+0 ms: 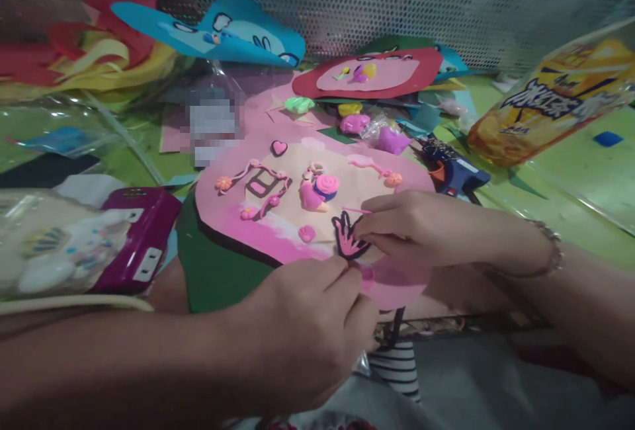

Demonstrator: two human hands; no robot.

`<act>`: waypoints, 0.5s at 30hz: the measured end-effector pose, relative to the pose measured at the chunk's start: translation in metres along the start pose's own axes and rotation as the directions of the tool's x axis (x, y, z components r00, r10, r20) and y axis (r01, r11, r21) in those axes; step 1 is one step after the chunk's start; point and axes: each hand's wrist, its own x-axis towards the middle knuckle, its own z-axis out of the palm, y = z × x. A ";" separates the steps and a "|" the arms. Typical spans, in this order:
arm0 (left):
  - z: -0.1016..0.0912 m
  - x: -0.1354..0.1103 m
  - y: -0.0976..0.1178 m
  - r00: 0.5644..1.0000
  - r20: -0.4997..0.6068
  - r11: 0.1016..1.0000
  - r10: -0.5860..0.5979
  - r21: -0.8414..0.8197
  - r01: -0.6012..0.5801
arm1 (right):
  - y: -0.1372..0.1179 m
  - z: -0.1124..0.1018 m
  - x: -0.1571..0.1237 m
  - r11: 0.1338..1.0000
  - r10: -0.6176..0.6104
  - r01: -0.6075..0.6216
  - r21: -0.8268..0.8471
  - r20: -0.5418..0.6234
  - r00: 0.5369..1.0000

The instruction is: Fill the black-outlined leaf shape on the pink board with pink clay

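A pink paper cutout [248, 142] lies in front of me, decorated with modelling-clay shapes. At its middle is a pink clay snail-like figure [314, 193] with a swirled pink-and-blue shell. A pink branching shape with a black outline [347, 237] sits to the lower right. My right hand [407, 226] is closed over that shape's right side, fingertips pinched; a thin pink strand [356, 210] shows beside them. My left hand [317, 324] is closed at the cutout's lower edge, fingers bent together. What either hand pinches is hidden.
Clay lumps [355, 124] and a blue glue gun [459, 175] lie behind the cutout. A drink bottle [550, 99] leans at right. A purple-edged clear case [136, 238] is at left. Blue [248, 36] and red [317, 83] paper cutouts rest near the perforated panel [377, 0].
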 end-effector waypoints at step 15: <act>-0.002 0.002 0.001 1.000 -0.018 1.000 -0.013 -0.002 0.013 | 0.001 0.000 -0.001 0.999 0.019 -0.019 -0.032 -0.029 0.999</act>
